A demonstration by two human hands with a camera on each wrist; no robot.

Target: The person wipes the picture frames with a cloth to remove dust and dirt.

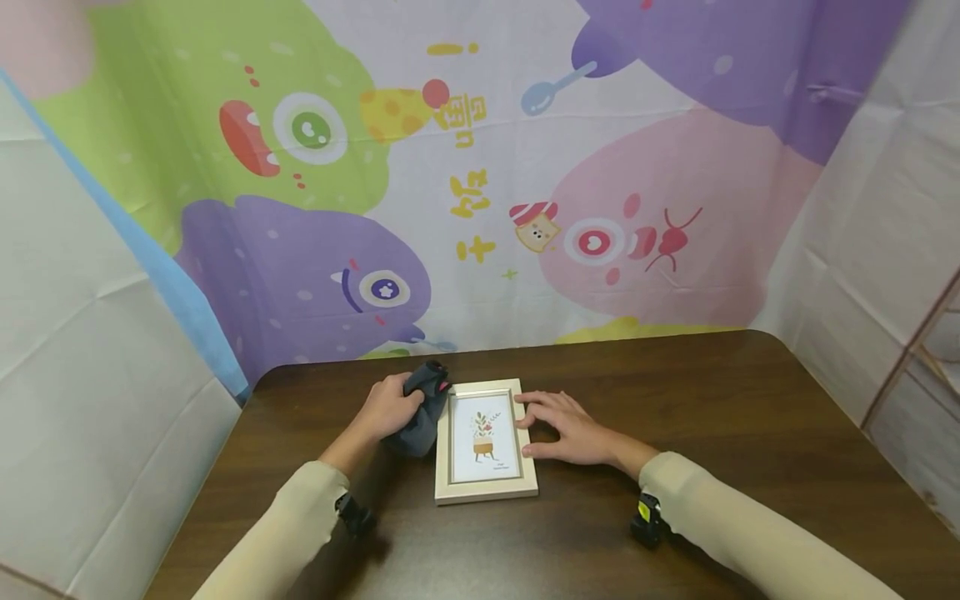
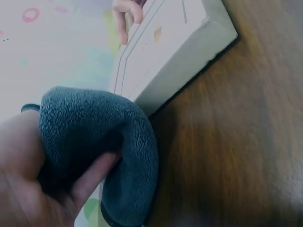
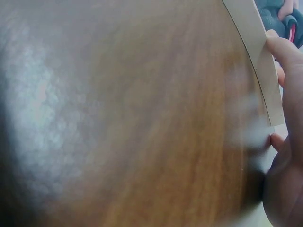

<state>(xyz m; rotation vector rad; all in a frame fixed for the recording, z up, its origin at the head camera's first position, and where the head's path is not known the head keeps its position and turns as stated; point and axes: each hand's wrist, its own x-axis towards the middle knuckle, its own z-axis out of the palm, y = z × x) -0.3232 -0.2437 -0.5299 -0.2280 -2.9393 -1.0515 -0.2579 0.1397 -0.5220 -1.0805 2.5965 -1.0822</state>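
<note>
A picture frame [image 1: 487, 495] with a pale cream border lies flat on the dark brown table, its print of a potted plant facing up. At its left side my left hand [image 1: 390, 406] grips a bunched dark grey-blue cloth [image 1: 415, 432]. In the left wrist view the plush cloth [image 2: 135, 165] folds around the thumb, close to the frame's side [image 2: 189, 59]; some fingers are hidden by it. On the opposite side my right hand [image 1: 567, 429] rests its spread, slightly bent fingertips and thumb along the frame's right border. The right wrist view shows a digit touching the frame's edge [image 3: 262, 52].
The wooden table [image 1: 675, 392] extends around the frame on every side. Behind it hangs a cloth backdrop [image 1: 480, 308] with cartoon monsters. Pale sheets [image 1: 97, 333] hang at both sides. Each wrist carries a small black camera [image 1: 352, 514].
</note>
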